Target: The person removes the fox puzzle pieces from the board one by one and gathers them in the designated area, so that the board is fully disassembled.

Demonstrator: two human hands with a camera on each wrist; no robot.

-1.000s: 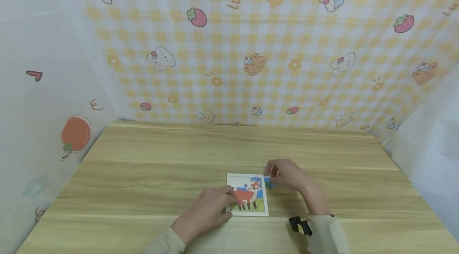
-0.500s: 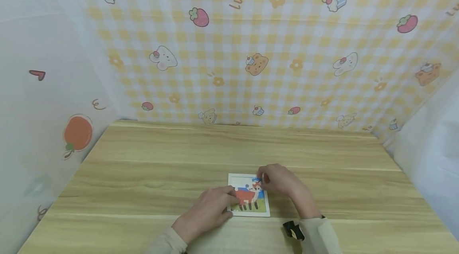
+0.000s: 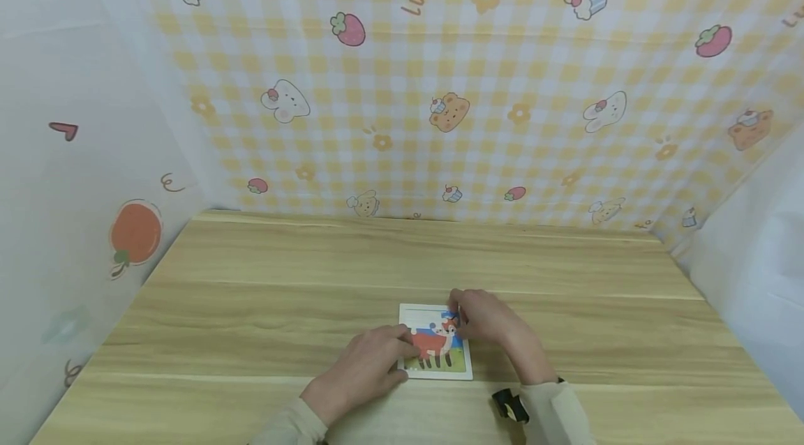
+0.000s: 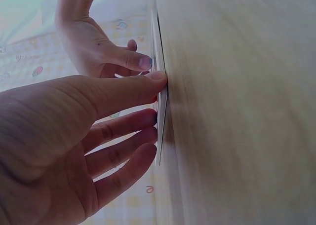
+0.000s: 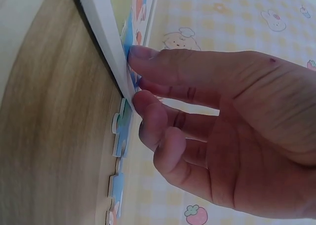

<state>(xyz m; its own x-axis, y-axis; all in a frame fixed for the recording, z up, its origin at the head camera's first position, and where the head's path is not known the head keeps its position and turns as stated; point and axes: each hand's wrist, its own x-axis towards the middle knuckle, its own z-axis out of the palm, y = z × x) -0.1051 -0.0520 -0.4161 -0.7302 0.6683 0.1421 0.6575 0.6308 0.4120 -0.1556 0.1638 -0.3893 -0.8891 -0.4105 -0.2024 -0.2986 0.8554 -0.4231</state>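
A white-framed jigsaw puzzle [image 3: 440, 375] with a fox picture lies on the wooden table. My left hand [image 3: 367, 365] steadies its left side, fingertips on the surface and thumb against the front left corner. In the left wrist view, the fingers [image 4: 118, 153] of that hand are fairly straight along the thin board. Over the upper right corner, my right hand [image 3: 490, 319] pinches a small blue puzzle piece [image 5: 134, 80] with thumb and index finger, mostly hidden by them. The remaining right-hand fingers curl loosely outside the frame.
Loose blue and green puzzle pieces [image 5: 118, 131] lie on the table [image 3: 283, 326] beside the frame, hidden by my right hand in the head view. A yellow checked cloth [image 3: 377, 82] hangs behind the table. A black strap piece [image 3: 510, 406] is by my right sleeve.
My right hand has moved left from the loose pieces beside the frame to the puzzle's upper right corner, then barely shifts. My left hand stays at the left edge.
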